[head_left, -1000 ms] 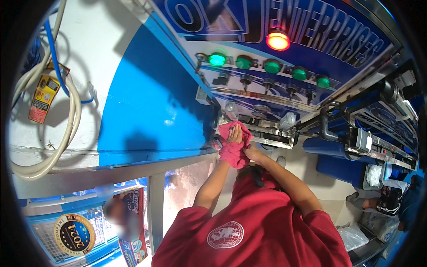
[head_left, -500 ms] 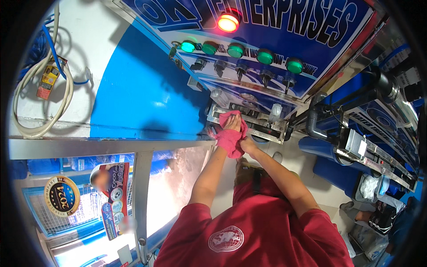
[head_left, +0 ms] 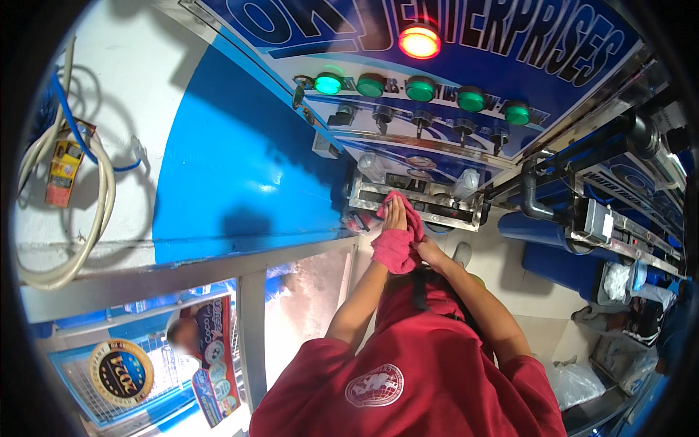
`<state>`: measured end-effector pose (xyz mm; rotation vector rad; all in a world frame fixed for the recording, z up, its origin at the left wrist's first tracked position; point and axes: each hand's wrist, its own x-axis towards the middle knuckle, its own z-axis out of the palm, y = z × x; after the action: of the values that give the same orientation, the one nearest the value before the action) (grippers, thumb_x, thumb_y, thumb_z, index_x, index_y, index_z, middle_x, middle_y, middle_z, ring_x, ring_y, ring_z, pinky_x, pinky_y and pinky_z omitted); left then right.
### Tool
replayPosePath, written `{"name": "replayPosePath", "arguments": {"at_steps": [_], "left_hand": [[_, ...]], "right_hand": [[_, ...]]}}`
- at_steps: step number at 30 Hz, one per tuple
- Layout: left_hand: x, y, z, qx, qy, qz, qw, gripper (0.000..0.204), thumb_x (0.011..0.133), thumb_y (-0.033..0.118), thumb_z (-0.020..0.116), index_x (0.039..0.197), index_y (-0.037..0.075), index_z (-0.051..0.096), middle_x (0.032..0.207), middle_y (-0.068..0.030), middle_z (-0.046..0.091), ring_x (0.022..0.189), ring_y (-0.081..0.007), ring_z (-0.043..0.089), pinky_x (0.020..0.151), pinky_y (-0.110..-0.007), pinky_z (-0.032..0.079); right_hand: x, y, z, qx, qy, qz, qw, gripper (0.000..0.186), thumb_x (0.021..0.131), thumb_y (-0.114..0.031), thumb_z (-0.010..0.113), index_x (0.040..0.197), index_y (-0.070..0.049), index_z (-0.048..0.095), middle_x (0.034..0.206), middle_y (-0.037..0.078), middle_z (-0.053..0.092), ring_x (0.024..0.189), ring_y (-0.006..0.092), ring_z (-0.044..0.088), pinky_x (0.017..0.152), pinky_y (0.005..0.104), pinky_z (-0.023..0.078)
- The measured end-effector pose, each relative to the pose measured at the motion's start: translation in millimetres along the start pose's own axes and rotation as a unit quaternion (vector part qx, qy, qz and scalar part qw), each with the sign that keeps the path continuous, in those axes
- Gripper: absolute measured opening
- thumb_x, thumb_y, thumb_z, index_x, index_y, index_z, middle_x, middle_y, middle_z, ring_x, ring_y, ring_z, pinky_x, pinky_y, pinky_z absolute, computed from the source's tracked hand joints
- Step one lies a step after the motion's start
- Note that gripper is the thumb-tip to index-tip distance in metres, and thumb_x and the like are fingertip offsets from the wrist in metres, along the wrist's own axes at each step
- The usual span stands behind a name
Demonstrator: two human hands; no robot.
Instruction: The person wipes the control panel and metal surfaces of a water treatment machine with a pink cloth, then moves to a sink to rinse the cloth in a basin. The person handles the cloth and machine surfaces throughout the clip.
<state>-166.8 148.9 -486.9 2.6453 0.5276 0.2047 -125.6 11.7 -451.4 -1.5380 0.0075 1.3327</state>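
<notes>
A pink cloth (head_left: 416, 220) is wrapped about my left wrist and lies beneath my left hand (head_left: 394, 215). That hand's fingers are stretched out flat against the cloth, and its palm is hidden. My right hand (head_left: 432, 250) is closed on the cloth's lower right edge, with the fingertips partly covered. Both hands are in front of my body, close to a metal-framed ledge (head_left: 364, 195) at the foot of a blue control panel (head_left: 466, 62). A small clear container (head_left: 371, 167) stands at the ledge's left end.
Lamps and key switches line the panel; a red lamp (head_left: 420, 42) and the leftmost green lamp (head_left: 328, 83) glow. Black pipes (head_left: 530, 189) and blue containers (head_left: 542, 268) stand at right. Coiled hose (head_left: 107, 191) hangs at left above a metal-framed window (head_left: 253, 320). Plastic bags (head_left: 575, 384) lie lower right.
The view has shifted, so the panel and ledge appear farther right. My hands and the cloth are lower against the ledge, nearer my body. Right hand still grips the cloth.
</notes>
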Motion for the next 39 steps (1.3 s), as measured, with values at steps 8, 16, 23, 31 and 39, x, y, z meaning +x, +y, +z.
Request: {"name": "replayPosePath", "arguments": {"at_steps": [8, 16, 23, 31, 39], "left_hand": [[28, -53, -3, 0.024, 0.005, 0.055, 0.998, 0.084, 0.079, 0.011, 0.065, 0.153, -0.001, 0.028, 0.156, -0.0214, 0.033, 0.146, -0.0357, 0.031, 0.122, -0.049, 0.022], [28, -36, 4, 0.097, -0.088, 0.109, 0.985, 0.068, 0.088, 0.016, 0.053, 0.149, -0.006, 0.033, 0.153, -0.0219, 0.038, 0.141, -0.0349, 0.038, 0.122, -0.048, 0.021], [16, -2, 38, 0.031, -0.045, 0.184, 0.981, 0.062, 0.093, 0.014, 0.045, 0.15, -0.004, 0.031, 0.141, -0.0186, 0.052, 0.13, -0.0287, 0.051, 0.121, -0.047, 0.025], [6, -50, -13, 0.04, -0.077, -0.006, 0.996, 0.07, 0.089, 0.013, 0.049, 0.152, -0.006, 0.025, 0.155, -0.0217, 0.037, 0.142, -0.0371, 0.036, 0.121, -0.051, 0.021], [-3, -100, -42, 0.039, -0.024, -0.026, 0.999, 0.068, 0.088, 0.014, 0.048, 0.15, -0.008, 0.03, 0.155, -0.0229, 0.036, 0.145, -0.0366, 0.033, 0.121, -0.051, 0.023]], "right_hand": [[36, -16, 40, -0.053, 0.075, -0.015, 0.996, 0.042, 0.094, -0.009, 0.051, 0.133, 0.008, 0.052, 0.118, 0.015, 0.066, 0.107, 0.0217, 0.062, 0.094, 0.0353, 0.048], [7, -17, 41, 0.059, 0.059, -0.004, 0.996, 0.034, 0.094, -0.009, 0.049, 0.122, 0.006, 0.06, 0.111, 0.012, 0.068, 0.098, 0.0208, 0.066, 0.084, 0.0356, 0.053], [-2, 17, 8, 0.106, 0.043, 0.047, 0.992, 0.029, 0.096, -0.007, 0.045, 0.118, 0.004, 0.061, 0.108, 0.014, 0.069, 0.091, 0.0244, 0.068, 0.08, 0.0379, 0.056], [13, -9, 45, 0.082, 0.001, 0.039, 0.996, 0.03, 0.098, -0.006, 0.049, 0.124, 0.004, 0.059, 0.111, 0.011, 0.068, 0.096, 0.0227, 0.066, 0.084, 0.0373, 0.053], [44, -26, 106, -0.112, -0.006, -0.001, 0.994, 0.039, 0.088, -0.004, 0.048, 0.123, 0.007, 0.06, 0.103, 0.015, 0.07, 0.089, 0.0219, 0.068, 0.076, 0.0367, 0.056]]}}
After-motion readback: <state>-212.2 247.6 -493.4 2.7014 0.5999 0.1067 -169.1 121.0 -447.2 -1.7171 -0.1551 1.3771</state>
